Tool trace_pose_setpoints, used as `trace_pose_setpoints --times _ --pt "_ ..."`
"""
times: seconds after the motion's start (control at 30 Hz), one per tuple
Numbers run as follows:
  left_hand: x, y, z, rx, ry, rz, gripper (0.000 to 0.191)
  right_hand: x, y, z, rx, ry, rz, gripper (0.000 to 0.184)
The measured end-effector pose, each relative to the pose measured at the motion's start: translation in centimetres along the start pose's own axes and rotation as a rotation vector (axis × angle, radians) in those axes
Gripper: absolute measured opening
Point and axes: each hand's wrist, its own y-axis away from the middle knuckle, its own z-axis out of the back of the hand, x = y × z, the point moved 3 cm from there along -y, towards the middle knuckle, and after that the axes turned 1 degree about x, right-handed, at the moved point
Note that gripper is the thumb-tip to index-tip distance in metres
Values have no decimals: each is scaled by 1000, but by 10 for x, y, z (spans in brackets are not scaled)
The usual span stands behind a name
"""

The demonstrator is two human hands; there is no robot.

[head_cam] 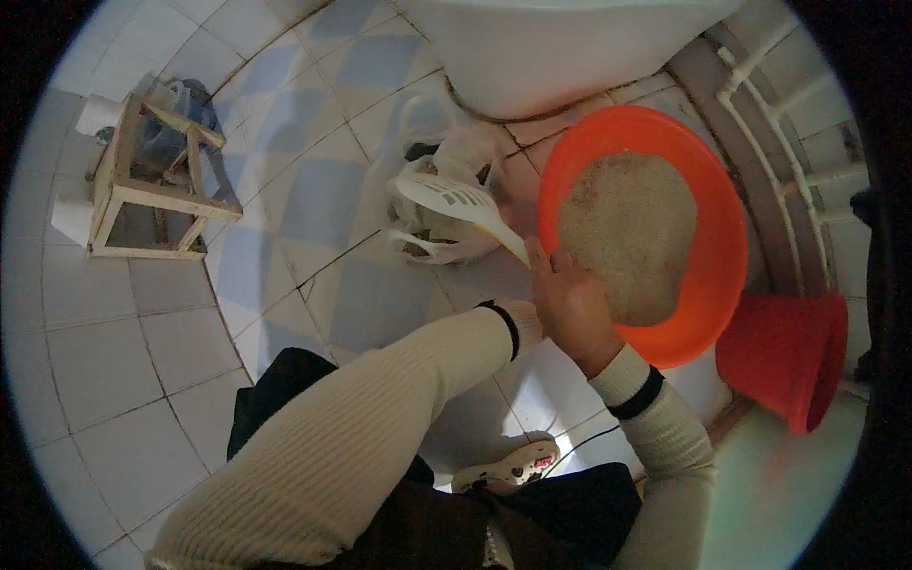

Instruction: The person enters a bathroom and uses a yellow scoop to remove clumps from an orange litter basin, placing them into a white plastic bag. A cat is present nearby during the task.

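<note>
My right hand point(577, 306) holds the handle of a white plastic slotted scoop point(452, 199) at the left rim of an orange plastic basin point(719, 235). Sandy, granular litter-like material point(627, 228) lies in the basin. The scoop's slotted head is over a translucent white plastic bag point(463, 153) on the tiled floor, with dark matter showing inside. Only a small part of my left hand point(529, 329) shows beyond its cream sleeve, close beside my right hand; its fingers are hidden.
A red plastic bucket point(769, 356) lies tilted at the right, below white pipes point(776, 149). A white fixture point(563, 57) stands at the top. A wooden stool point(164, 196) with bags around it is by the left wall. A patterned clog point(509, 467) and a thin cable are near the bottom.
</note>
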Motion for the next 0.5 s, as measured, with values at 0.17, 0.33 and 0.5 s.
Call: trace_pose_setpoints --times 0.17,0.33,0.5 --pt "-8 -22 1 -34 284 77 28 -36 30 15 -168 -348 -86 39" --pt "-20 -31 -1 125 -421 -182 30 -123 85 25 -287 -753 -637 29" --pt "-21 -27 5 128 -358 -169 38 -216 136 19 -133 -30 -766 25"
